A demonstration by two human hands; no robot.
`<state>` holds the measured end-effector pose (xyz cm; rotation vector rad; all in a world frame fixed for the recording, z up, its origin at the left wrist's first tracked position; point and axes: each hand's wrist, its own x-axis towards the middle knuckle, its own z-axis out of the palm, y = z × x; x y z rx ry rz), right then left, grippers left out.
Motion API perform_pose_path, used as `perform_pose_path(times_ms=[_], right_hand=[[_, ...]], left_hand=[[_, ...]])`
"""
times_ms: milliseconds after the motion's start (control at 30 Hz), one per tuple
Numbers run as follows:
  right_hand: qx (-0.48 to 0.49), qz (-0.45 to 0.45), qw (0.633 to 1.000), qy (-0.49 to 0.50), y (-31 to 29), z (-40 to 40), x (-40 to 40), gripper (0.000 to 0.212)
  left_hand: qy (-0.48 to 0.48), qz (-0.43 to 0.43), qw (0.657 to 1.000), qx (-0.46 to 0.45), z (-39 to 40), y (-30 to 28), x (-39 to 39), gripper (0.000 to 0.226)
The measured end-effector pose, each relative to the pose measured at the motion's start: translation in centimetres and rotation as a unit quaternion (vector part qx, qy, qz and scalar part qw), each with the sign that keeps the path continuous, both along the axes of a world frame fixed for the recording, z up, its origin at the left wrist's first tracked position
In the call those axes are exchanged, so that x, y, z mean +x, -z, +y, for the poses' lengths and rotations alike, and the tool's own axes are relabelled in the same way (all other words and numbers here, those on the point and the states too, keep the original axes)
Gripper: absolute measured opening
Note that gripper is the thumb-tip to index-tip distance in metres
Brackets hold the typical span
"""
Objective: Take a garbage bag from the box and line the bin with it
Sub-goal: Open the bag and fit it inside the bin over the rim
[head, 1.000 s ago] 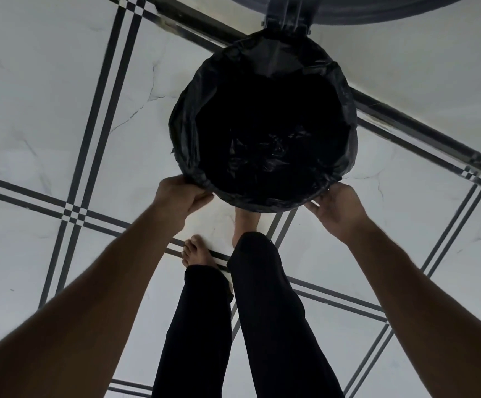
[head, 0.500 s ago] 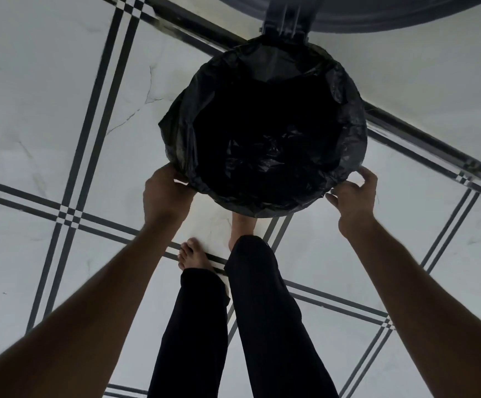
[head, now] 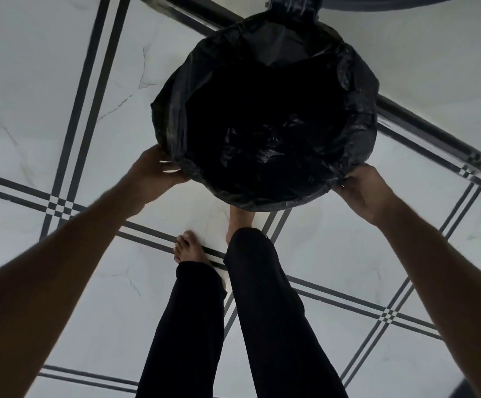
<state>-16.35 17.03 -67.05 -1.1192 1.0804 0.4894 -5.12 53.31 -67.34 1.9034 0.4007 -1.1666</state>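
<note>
**Black bag seated over bin mouth, both hands at its near edge**

Head view: the garbage bag (head: 265, 133) hangs inside the round bin (head: 289, 4), its top folded out and down over the whole rim, crumpled plastic pooled at the bottom (interior mostly too dark to read). Bin stands on the floor (head: 32, 96), white marble-look tiles w/ dark double lines, close to a dark strip running diagonally past its far side. Only the bin's hinge bracket shows at the far side; the rest is covered by plastic.

Left hand (head: 154, 172) is at the near-left of the rim, fingers curled in and grasping the folded-over plastic. Right hand (head: 367, 189) is at the near-right, fingers tucked under the overhang and closed on the film there. Both forearms reach in from the bottom corners.

Legs in black trousers (head: 265, 311) stand just in front of the bin, the left foot (head: 189, 249) bare on a tile line, the right foot partly hidden under the bag's overhang.
</note>
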Motion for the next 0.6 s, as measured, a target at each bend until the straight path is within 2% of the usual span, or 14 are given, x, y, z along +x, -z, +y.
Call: perform_pose_path(times_ms=[133,267,400,533,600], right_hand=[[0.114,-0.02,0.988,0.102,-1.5,-0.1,-0.8,0.033],[0.167,-0.004,0.971,0.173,-1.9,-0.4,-2.5,0.045],[0.16,0.028,0.974,0.158,-1.7,-0.4,-3.1,0.03],[0.145,0.049,0.982,0.114,-1.8,0.0,-2.4,0.042],[0.145,0.054,0.983,0.104,-1.8,0.2,-2.0,0.056]], left_hand=[[0.003,0.035,0.999,-0.037,0.7,-0.7,-0.7,0.06],[-0.066,0.077,0.994,-0.05,0.5,-1.4,-1.1,0.058],[-0.091,0.103,0.989,-0.055,0.8,-1.9,-1.3,0.05],[-0.129,0.139,0.978,-0.089,0.4,-2.3,-1.4,0.043],[-0.147,0.154,0.972,-0.098,0.1,-2.5,-1.5,0.035]])
